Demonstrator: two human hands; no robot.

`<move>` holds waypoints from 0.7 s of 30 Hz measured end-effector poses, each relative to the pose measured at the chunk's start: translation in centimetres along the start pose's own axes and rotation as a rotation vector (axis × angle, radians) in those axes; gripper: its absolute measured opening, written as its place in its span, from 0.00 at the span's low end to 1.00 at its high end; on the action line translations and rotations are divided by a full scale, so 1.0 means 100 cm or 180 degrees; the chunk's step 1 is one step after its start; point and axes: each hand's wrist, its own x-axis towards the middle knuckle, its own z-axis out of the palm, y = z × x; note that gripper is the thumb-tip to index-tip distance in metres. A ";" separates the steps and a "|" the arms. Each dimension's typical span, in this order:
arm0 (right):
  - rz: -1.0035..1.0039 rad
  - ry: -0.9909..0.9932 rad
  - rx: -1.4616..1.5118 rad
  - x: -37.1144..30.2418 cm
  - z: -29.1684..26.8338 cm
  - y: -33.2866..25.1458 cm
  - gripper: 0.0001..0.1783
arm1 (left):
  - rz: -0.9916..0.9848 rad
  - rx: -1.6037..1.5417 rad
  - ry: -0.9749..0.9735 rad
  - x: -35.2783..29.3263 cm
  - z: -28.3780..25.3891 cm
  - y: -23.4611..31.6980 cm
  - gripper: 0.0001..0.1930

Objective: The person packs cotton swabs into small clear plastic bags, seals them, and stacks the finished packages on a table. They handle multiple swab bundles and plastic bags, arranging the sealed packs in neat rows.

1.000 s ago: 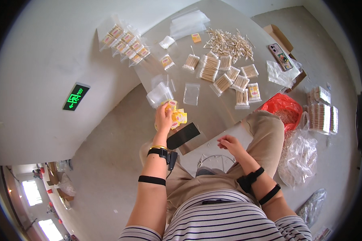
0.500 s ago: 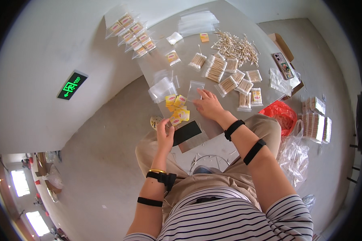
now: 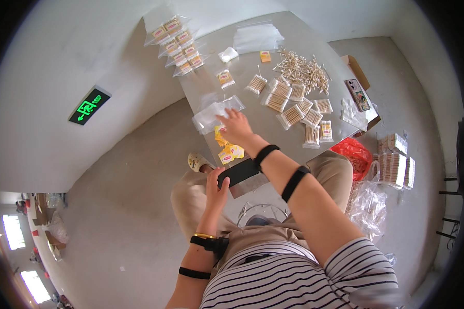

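My right hand [image 3: 235,127] reaches over the left side of the table, fingers stretched and spread. Its fingertips are by a loose pile of clear plastic bags [image 3: 207,119]; whether they touch is hard to tell. Below that hand lie several yellow printed cards [image 3: 231,153], partly covered by it. My left hand [image 3: 215,188] rests at the near table edge with thumb and finger apart, beside a black rectangular pad [image 3: 238,173]. Bundles of cotton swabs [image 3: 277,96] in clear bags lie mid-table. One packed bundle with a yellow card [image 3: 225,78] lies farther left.
Loose cotton swabs [image 3: 305,72] are heaped at the back. Flat clear bags [image 3: 258,37] lie at the far edge, filled packs [image 3: 183,47] at the far left corner. A phone [image 3: 357,95] sits at the right edge. A red plastic bag [image 3: 353,157] stands below, beside stacked packs [image 3: 395,167].
My right hand has moved left from the table's middle to the bag pile. The clear bag it touched has left its former spot. My left hand has shifted from the cards toward the black pad.
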 end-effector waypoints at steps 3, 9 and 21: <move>-0.0032 -0.0244 0.0239 0.013 0.004 -0.011 0.36 | 0.0138 0.0080 0.0108 -0.005 -0.013 -0.006 0.20; 0.0590 0.0033 0.0034 0.026 -0.014 0.071 0.32 | -0.0022 -0.0007 0.0041 -0.015 -0.025 -0.027 0.20; 0.0749 0.0033 0.0229 0.145 -0.018 0.069 0.31 | -0.0411 -0.0396 0.1252 0.007 -0.091 -0.045 0.07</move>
